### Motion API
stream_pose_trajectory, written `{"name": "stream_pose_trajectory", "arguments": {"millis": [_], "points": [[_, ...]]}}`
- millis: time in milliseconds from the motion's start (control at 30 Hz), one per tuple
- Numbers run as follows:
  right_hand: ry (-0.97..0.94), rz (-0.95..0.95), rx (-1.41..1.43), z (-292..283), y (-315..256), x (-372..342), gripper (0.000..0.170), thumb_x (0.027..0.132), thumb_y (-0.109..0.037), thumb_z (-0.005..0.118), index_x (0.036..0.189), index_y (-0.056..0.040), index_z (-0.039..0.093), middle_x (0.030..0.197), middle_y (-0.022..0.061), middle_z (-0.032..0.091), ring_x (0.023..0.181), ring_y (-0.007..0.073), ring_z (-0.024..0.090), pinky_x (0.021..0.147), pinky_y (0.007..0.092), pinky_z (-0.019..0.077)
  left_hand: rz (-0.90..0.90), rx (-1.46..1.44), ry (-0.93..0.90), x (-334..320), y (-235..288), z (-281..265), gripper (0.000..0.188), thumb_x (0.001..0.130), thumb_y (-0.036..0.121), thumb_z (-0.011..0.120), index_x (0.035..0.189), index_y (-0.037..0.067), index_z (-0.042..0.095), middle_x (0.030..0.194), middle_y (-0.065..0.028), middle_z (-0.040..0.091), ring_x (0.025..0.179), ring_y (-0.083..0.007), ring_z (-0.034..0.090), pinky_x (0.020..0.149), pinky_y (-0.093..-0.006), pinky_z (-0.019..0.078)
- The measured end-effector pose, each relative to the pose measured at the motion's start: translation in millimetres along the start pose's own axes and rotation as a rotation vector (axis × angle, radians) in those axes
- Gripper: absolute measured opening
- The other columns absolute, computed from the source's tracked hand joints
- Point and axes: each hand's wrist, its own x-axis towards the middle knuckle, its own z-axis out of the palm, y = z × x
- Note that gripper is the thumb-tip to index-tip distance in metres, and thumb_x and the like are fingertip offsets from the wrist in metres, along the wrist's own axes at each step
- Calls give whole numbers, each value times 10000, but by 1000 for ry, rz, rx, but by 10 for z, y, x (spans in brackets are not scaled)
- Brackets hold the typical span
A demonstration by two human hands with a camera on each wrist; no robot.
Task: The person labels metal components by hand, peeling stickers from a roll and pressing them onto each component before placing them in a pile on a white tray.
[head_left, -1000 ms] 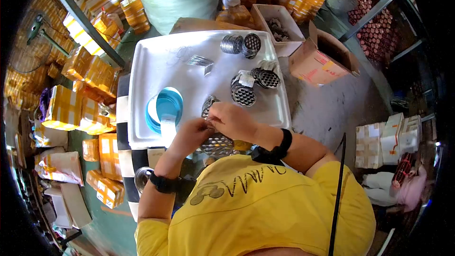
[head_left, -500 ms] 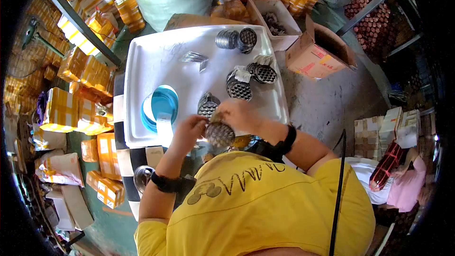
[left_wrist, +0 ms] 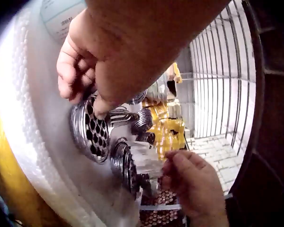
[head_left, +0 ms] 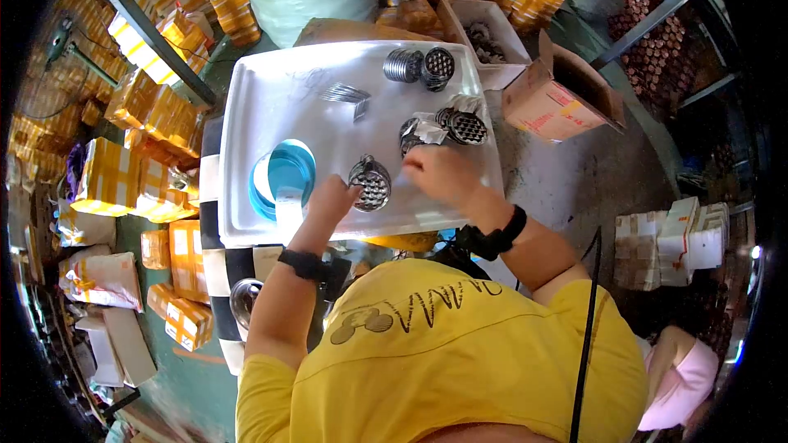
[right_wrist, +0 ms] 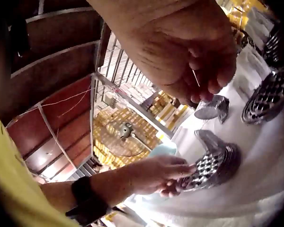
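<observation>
On the white tray, my left hand (head_left: 331, 199) grips the near-left edge of a stack of metal mesh discs (head_left: 375, 186); in the left wrist view its thumb lies on the mesh (left_wrist: 97, 130). My right hand (head_left: 447, 174) hangs over the tray's right part, beside pale strips (head_left: 428, 129) lying on another disc stack (left_wrist: 123, 163). Fingers of the right hand (right_wrist: 194, 56) are curled, with a thin bright strip (right_wrist: 195, 77) between them in the right wrist view. Bent metal pieces (head_left: 349, 96) lie farther back.
A blue round container (head_left: 297, 166) stands at the tray's left, and more disc stacks (head_left: 438, 68) at its back right. Beyond the right edge are an open carton (head_left: 554, 107) and a white foam box (head_left: 502, 74). Taped boxes surround the table. Someone in pink (head_left: 685, 377) is at lower right.
The mesh disc held between both hands is now down at the stack in front. My right hand has moved away to the right, towards the strips; my left hand stays near the stack.
</observation>
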Motion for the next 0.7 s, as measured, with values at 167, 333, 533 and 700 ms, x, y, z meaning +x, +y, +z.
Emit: {"name": "stream_pose_trajectory", "arguments": {"millis": [167, 333, 533, 700], "points": [[-323, 166, 89, 187, 77, -158, 264, 802, -272, 571, 840, -15, 618, 714, 105, 627, 648, 223, 596, 603, 322, 454, 21, -143, 45, 73, -296, 80, 237, 807, 220, 550, 792, -12, 596, 660, -147, 613, 535, -233, 605, 507, -337, 484], [-334, 187, 56, 293, 96, -136, 308, 826, -298, 550, 795, 0, 618, 674, 116, 612, 605, 206, 578, 570, 329, 440, 123, 210, 256, -157, 96, -126, 176, 853, 214, 443, 830, 65, 535, 735, -177, 604, 708, -377, 581, 626, -468, 451], [-352, 204, 535, 454, 115, -74, 369, 849, -334, 529, 745, 14, 595, 601, 92, 569, 541, 138, 520, 501, 294, 412, 17, -944, 172, -343, 44, -470, 169, 882, 117, 446, 993, 15, 520, 734, -97, 581, 611, -177, 579, 500, -290, 456], [-501, 94, 700, 491, -175, 52, 334, 840, -324, 557, 759, -3, 598, 611, 45, 567, 516, 119, 501, 488, 257, 400, -74, -1530, 431, -471, -502, -859, 212, 921, 258, 405, 925, 65, 494, 734, -42, 546, 576, -118, 520, 504, -246, 462]]}}
